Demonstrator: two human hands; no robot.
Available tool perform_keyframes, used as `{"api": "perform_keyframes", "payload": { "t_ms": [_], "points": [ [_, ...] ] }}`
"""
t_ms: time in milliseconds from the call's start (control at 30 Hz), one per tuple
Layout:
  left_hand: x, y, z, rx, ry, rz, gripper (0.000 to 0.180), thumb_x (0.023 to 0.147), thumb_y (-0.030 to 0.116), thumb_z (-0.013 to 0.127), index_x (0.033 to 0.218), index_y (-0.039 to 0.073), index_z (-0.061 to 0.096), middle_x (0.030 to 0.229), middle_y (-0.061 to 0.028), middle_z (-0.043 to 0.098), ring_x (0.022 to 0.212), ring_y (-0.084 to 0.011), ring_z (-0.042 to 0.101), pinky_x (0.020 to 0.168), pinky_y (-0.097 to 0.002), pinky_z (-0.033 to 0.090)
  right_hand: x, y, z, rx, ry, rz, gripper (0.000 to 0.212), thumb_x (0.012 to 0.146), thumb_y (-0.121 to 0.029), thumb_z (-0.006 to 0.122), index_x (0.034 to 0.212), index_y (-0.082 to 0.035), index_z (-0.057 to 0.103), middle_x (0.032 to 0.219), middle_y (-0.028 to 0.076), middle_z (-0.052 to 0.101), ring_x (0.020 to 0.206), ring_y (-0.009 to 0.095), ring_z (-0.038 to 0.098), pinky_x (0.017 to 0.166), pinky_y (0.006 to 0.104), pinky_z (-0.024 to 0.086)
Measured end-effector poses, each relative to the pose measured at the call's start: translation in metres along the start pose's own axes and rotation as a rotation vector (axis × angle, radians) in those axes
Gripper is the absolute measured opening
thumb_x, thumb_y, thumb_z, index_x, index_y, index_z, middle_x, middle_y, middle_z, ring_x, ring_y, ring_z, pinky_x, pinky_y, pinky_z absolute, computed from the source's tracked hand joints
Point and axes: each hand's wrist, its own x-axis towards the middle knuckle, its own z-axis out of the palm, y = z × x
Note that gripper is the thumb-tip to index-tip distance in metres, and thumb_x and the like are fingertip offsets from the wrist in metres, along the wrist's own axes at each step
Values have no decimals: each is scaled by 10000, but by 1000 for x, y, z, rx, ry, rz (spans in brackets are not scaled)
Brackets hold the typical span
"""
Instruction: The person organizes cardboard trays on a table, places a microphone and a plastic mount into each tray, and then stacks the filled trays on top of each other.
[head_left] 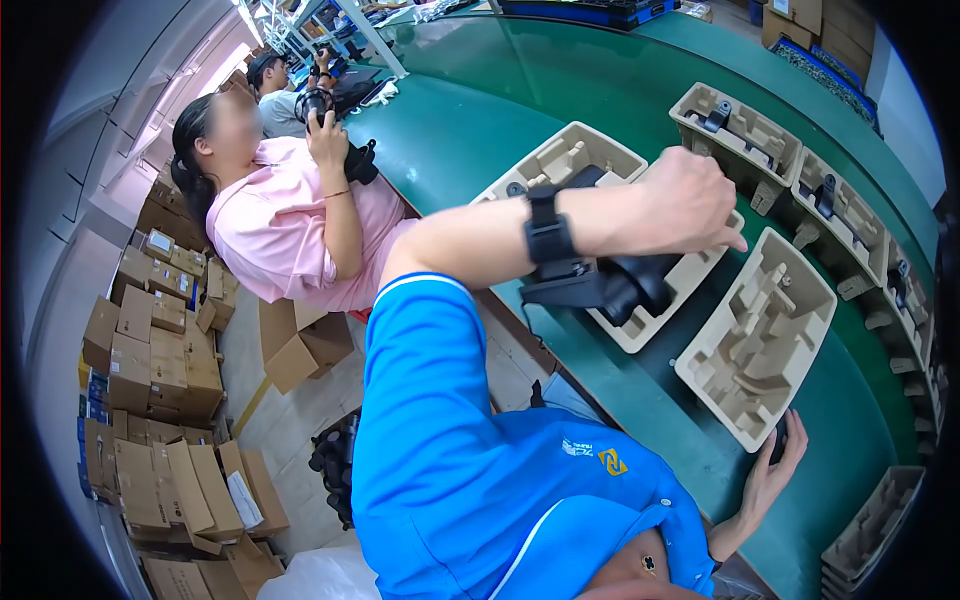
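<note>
My left arm reaches across the bench, a black strapped device point(549, 235) on its wrist. My left hand point(685, 205) is closed with its fingers curled under, above a moulded beige pulp tray point(640, 335); whatever it may hold is hidden. A rounded black part point(638, 288) shows in that tray below my wrist. To the right lies another beige pulp tray point(765, 335), its moulded hollows bare. By this tray's near end, my right hand point(765, 485) is low on the bench, its fingers around a small black piece point(779, 440), mostly covered.
A farther pulp tray point(570, 150) holds dark parts. Along the right runs a row of pulp trays point(750, 130) with black parts. Stacked trays point(875, 525) stand at the near right. A person in pink point(290, 215) works at my left; cardboard boxes point(160, 370) fill the floor beyond.
</note>
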Motion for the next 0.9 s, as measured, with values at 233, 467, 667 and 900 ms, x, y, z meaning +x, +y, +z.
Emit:
{"api": "perform_keyframes", "payload": {
  "t_ms": [233, 467, 667, 900],
  "points": [
    [-95, 23, 86, -74, 390, -76, 704, 907, 552, 538, 1372, 31, 449, 1414, -252, 387, 1298, -368, 403, 1058, -490, 341, 0, 0, 1, -29, -10, 4, 349, 972, -168, 535, 1281, -6, 552, 1318, 160, 518, 1261, 299, 460, 1068, 397, 337],
    [-88, 8, 84, -462, 355, 55, 608, 918, 459, 572, 1361, 55, 471, 1405, -199, 429, 1307, -369, 402, 1072, -493, 333, -6, 12, -1, -16, -2, 9, 349, 973, -154, 529, 1292, -12, 542, 1332, 156, 511, 1254, 287, 467, 1050, 387, 357],
    [-85, -18, 72, -378, 743, 43, 516, 916, 354, 589, 1291, 5, 523, 1331, -209, 480, 1231, -365, 455, 1043, -453, 355, 4, -15, -18, 377, 234, 162, 396, 985, -152, 504, 1366, -44, 483, 1395, 135, 477, 1287, 263, 449, 1044, 388, 373],
    [-136, -37, 99, -358, 640, -576, 380, 917, 257, 581, 1217, 23, 583, 1205, -164, 584, 1127, -319, 541, 997, -415, 380, 55, -67, -47, -435, -167, -400, 525, 886, -68, 560, 1399, -77, 447, 1463, 106, 411, 1373, 287, 349, 1128, 434, 267]
  ]
}}
